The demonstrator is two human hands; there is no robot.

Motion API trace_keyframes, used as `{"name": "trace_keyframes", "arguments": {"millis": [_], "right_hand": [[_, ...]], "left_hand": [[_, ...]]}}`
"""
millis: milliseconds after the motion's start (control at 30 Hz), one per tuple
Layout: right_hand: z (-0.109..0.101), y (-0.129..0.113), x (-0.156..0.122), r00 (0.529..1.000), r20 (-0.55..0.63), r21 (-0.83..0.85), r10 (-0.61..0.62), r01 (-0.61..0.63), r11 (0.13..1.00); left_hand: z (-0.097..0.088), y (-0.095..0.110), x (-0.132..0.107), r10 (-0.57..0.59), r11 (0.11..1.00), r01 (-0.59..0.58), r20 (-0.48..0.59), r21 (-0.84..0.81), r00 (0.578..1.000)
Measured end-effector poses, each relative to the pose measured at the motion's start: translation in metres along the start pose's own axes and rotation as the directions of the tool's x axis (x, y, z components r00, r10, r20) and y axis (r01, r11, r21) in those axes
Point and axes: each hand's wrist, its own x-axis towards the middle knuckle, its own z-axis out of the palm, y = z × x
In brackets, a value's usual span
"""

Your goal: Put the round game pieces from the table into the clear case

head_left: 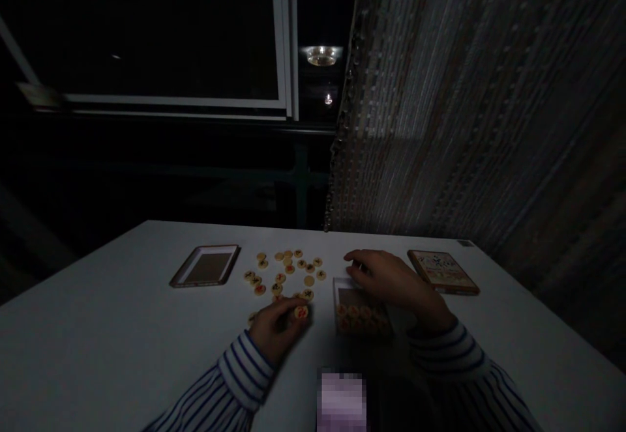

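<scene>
And the left hand has it, thumb and fingers clamped on a red-marked disc, just left of the open box! Inside, boxed discs line the near end in rows. The right hand arches over the box, fingers bent; in this gloom I can't tell whether it grips anything. Boxing looks like the step in hand, and the next move calls for clearing the rim and setting that disc down flat.
</scene>
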Motion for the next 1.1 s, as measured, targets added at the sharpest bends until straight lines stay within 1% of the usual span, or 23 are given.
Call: {"name": "trace_keyframes", "arguments": {"millis": [233,433,633,767,867,933,1000,1100], "right_hand": [[-0.004,0.003,-0.002,1.000,0.008,0.016,0.018,-0.018,1.000],[-0.003,0.006,-0.002,1.000,-0.008,0.024,0.008,-0.008,1.000],[-0.002,0.009,-0.001,1.000,0.000,0.014,0.002,-0.002,1.000],[-0.002,0.013,-0.002,1.000,-0.010,0.016,0.021,-0.021,1.000],[-0.001,0.015,0.000,0.999,-0.009,0.008,0.045,-0.044,0.999],[0.001,0.017,0.001,0.998,0.004,0.000,0.061,-0.061,0.998],[0.004,0.019,0.003,0.997,0.025,-0.008,0.068,-0.068,0.998],[0.007,0.022,0.005,0.998,0.044,-0.026,0.046,-0.044,0.999]], "left_hand": [[0.017,0.021,0.013,-0.029,0.999,0.031,0.047,-0.039,0.998],[0.036,0.029,0.027,-0.078,0.993,0.081,0.040,-0.090,0.996],[0.053,0.037,0.045,-0.083,0.977,0.085,0.019,-0.194,0.996],[0.062,0.036,0.048,-0.078,0.971,0.061,-0.064,-0.231,0.995],[0.069,0.029,0.042,-0.030,0.978,0.002,-0.129,-0.209,0.991],[0.072,0.023,0.039,0.023,0.983,-0.045,-0.125,-0.180,0.992],[0.073,0.019,0.037,0.043,0.984,-0.061,-0.106,-0.168,0.993],[0.072,0.016,0.037,-0.008,0.983,-0.012,-0.112,-0.185,0.994]]}}
